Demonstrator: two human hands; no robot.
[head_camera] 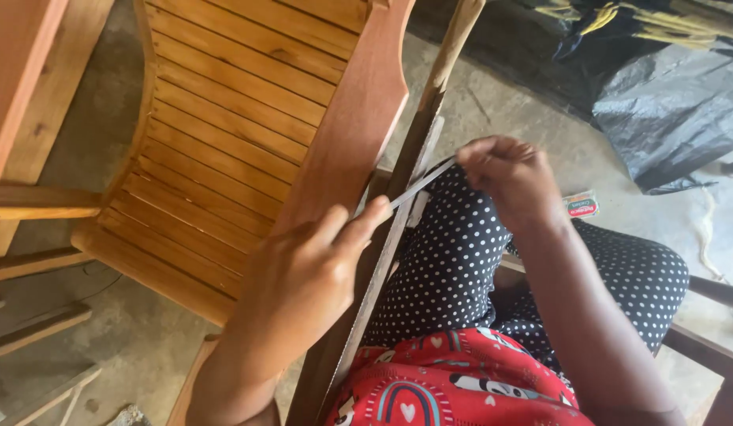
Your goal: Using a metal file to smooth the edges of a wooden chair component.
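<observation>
Cloth came first: my red top with little pictures was closest to me, and my dark trousers with white dots covered my knees. A long, thin, dark wooden stick leaned across my lap and went up and away from me. My left hand was pinched shut on one end of a thin, flat, grey metal strip, with my thumb and finger tips pressing it against the stick. My right hand was closed tight on the other end. The strip lay across the stick, between my two hands. Just past them stood a brown wooden chair with a slatted seat. Further off, on the grey floor, lay a crumpled black plastic sheet.
</observation>
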